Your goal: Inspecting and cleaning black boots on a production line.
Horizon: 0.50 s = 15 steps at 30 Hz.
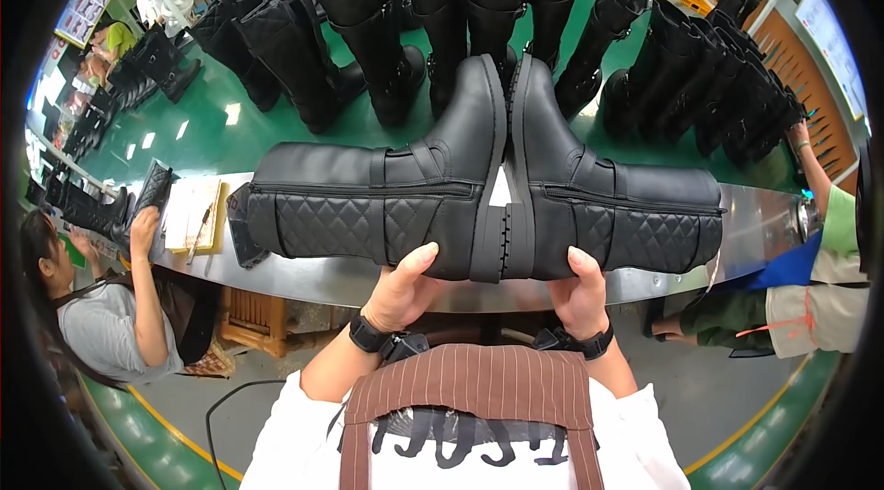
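Observation:
Two tall black boots lie on their sides in my hands, held sole to sole with the toes pointing away from me. My left hand (402,290) grips the left boot (368,191) near its heel, thumb on top and the other fingers hidden underneath. In the same way my right hand (577,291) holds the right boot (626,200) by the heel. Both shafts have quilted panels, a long zipper and straps across the ankle. The heels touch or nearly touch in the middle, above the metal edge of the bench.
Several upright black boots (373,39) stand in a row on the green table (221,135) beyond. A yellow-edged paper pad with a pen (195,214) lies at left on the steel edge (368,285). Co-workers are at left (110,315), at right (820,269) and across the table.

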Motion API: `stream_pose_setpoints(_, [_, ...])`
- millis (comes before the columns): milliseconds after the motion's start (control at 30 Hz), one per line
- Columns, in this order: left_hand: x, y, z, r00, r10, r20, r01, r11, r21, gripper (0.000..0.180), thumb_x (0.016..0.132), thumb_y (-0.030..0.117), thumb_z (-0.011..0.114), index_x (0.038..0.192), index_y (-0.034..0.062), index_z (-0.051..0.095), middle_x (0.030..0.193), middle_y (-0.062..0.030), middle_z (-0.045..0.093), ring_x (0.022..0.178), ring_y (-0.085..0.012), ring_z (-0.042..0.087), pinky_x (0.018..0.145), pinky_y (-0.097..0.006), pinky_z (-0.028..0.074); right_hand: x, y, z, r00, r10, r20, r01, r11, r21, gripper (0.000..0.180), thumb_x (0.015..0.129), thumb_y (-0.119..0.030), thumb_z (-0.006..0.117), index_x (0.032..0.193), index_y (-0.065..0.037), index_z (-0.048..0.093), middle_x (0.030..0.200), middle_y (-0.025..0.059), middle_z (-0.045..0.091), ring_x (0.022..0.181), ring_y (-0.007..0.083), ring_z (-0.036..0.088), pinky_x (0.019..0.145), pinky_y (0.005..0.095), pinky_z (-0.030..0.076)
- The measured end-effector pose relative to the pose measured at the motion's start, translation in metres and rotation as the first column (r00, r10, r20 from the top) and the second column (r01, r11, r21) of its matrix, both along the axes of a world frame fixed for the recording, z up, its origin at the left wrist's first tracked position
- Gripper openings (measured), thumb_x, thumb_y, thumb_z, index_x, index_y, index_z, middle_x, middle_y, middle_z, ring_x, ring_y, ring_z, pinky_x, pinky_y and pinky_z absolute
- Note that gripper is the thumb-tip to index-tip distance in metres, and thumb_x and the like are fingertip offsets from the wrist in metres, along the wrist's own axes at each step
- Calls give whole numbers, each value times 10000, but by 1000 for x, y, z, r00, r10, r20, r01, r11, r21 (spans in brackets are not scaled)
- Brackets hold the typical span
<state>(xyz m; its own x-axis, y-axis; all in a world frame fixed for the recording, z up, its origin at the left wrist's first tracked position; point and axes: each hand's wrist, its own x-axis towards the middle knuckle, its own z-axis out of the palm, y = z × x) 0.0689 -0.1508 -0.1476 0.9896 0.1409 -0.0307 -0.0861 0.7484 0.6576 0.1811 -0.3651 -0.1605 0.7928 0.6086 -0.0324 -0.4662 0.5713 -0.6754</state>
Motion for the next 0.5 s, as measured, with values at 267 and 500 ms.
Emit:
stream_pose_setpoints(267, [2, -2, -6, 1000, 0, -26, 0, 1000, -13, 448, 932, 194, 566, 1338, 25, 482, 1303, -125, 562, 1179, -272, 560, 1012, -499, 440, 2, -1, -6, 1000, 1, -15, -1, 1000, -21, 399, 864, -235, 592, 1149, 43, 623, 1175, 125, 657, 1103, 250, 617, 994, 382, 454])
stream_pose_setpoints(500, [-12, 10, -20, 997, -38, -68, 35, 999, -39, 520, 937, 277, 559, 1364, -1, 456, 1336, -145, 542, 1262, -332, 484, 1087, -537, 340, 0, 12, -5, 978, 157, -141, -155, 988, 20, 356, 901, -191, 554, 1161, 45, 616, 1184, 127, 644, 1090, 264, 615, 992, 408, 458])
